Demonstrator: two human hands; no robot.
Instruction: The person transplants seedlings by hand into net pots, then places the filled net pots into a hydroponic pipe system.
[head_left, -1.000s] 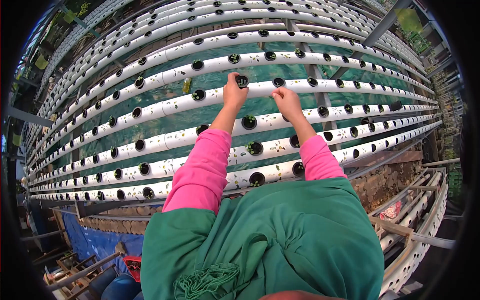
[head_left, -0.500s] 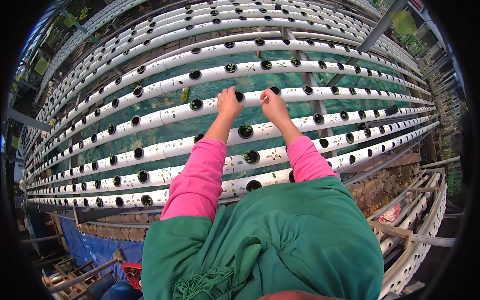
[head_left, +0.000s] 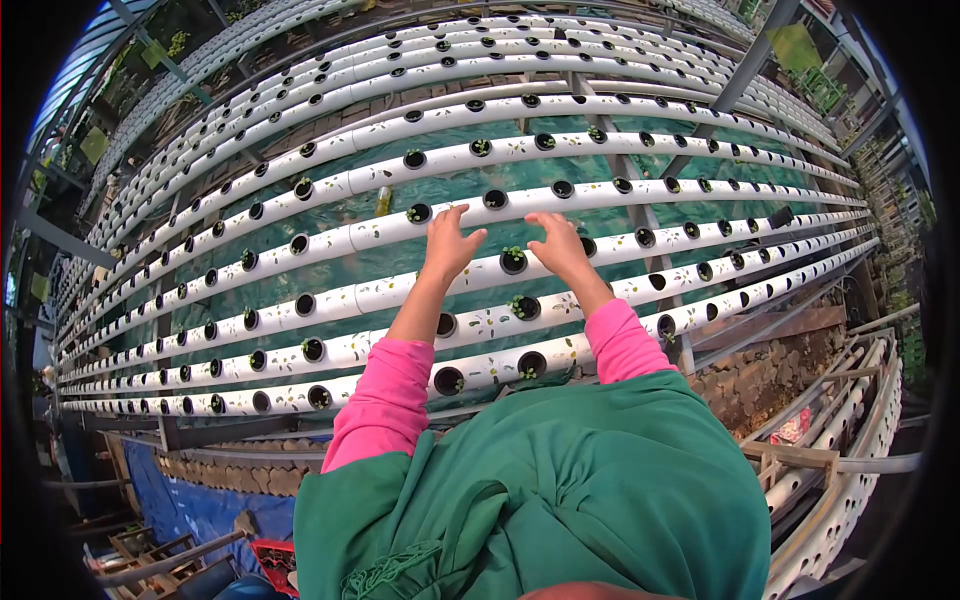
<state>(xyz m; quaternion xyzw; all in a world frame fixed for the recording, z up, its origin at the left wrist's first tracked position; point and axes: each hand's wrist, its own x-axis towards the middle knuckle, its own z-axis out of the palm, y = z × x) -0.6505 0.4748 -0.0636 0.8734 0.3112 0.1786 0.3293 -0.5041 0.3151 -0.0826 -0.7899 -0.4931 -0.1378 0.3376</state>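
Note:
My left hand (head_left: 452,243) is over a white pipe (head_left: 350,240) with round holes, its thumb and fingers apart and nothing in it. Across from it, my right hand (head_left: 556,243) is also spread and holds nothing. Between and just beyond the hands, a black net cup (head_left: 495,200) sits in the pipe. Another cup (head_left: 562,189) lies beyond my right fingertips. A cup with a green seedling (head_left: 514,260) is in the nearer pipe, between my wrists. Beside my left fingertips, a further cup (head_left: 419,213) holds small leaves.
Rows of white pipes run left to right, above green sheeting (head_left: 340,270). A metal post (head_left: 755,60) rises at the upper right. A yellowish bottle (head_left: 384,201) lies beyond my left hand. Blue tarp (head_left: 200,510) and a red crate (head_left: 274,562) are at the lower left.
Both hands have drawn back a little toward me from the pipe, and their fingers have spread. The pipes have shifted slightly in view.

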